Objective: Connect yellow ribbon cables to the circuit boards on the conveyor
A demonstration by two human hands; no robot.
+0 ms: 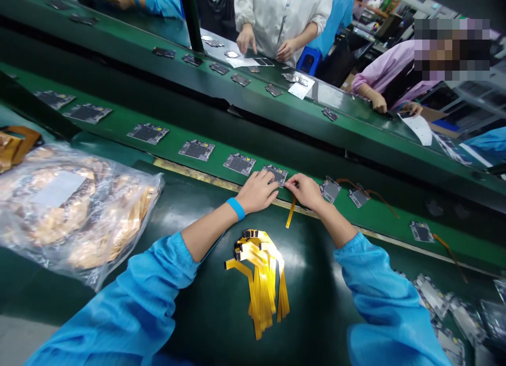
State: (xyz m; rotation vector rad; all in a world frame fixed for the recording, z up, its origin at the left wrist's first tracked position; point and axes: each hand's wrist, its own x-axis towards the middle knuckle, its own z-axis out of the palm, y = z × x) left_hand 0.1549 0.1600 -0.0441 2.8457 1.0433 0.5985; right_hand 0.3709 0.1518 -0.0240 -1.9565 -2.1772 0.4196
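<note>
My left hand (pixel 259 192) lies over the near-left edge of a circuit board (pixel 278 174) on the green belt, its fingers reaching onto the board. At the board's right corner, my right hand (pixel 304 189) pinches an orange flex cable (pixel 291 213), whose free end hangs down over the belt's edge. Whether the cable's upper end touches the board is hidden by the fingers. Below my hands, a pile of orange flex cables (pixel 263 281) with black connectors rests on the dark green table. A blue band circles my left wrist.
More boards (pixel 196 150) line the belt to the left. Boards with cables attached (pixel 421 231) lie to the right. A clear bag of flex cables (pixel 79 208) sits at left; loose boards (pixel 450 313) are stacked at lower right. Co-workers (pixel 284 23) work across a second belt.
</note>
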